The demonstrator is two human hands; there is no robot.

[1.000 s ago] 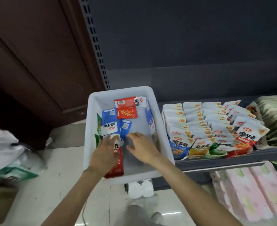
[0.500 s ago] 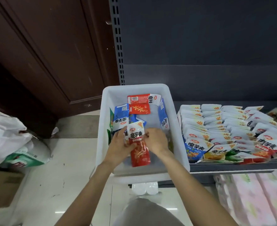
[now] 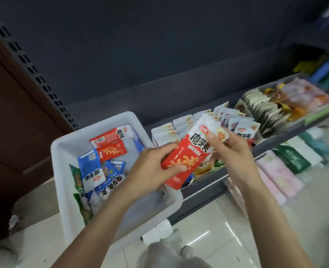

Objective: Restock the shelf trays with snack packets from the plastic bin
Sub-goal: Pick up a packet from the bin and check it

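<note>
While your left hand [image 3: 152, 171] grips the red lower end of a red-and-white foil snack packet [image 3: 191, 153], thumb across its front, your right hand [image 3: 231, 151] pinches the white upper end — the packet is held clear of the bin, tilted, over the gap between the white rectangular plastic bin [image 3: 67, 151] and the grey shelf tray [image 3: 214, 176]. Large black Chinese characters run across the packet's white band, with a small red oval logo above them; the yellow corner flash carries figures too blurred to read.

In the bin you have more packets of the same make: two red ones [image 3: 109, 146] at the far end, several blue-and-white ones [image 3: 94, 171] in the middle showing the same black characters, and green ones [image 3: 78, 182] standing against the left wall.

The tray just right of the bin holds upright rows of white-topped packets [image 3: 179, 128] bearing the same red oval. A second tray [image 3: 275, 105] further right holds pale and orange packets — its labels are unreadable through motion blur.
</note>
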